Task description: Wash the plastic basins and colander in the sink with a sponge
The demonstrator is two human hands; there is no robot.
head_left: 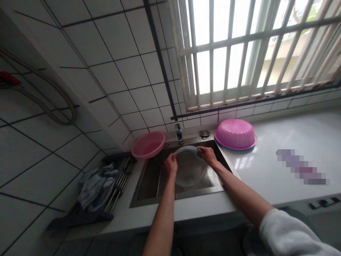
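A clear round bowl (190, 170) is held tilted over the steel sink (160, 201), its see-through wall showing the metal behind it. My left hand (171, 164) is closed on its left rim. At the upper right rim, my right hand (209, 155) is closed too, with a small dark greenish thing (199, 150) by its fingertips; what that is I cannot make out. The chrome faucet (178, 133) stands just behind the bowl. Both palms are hidden from this angle.
A pink basin (148, 145) sits at the sink's back left corner. Right of the sink, an upturned pink colander (236, 134) rests on the white counter (269, 142). A striped cloth (98, 186) lies on a folding rack (121, 183) at left. A barred window (239, 46) is behind.
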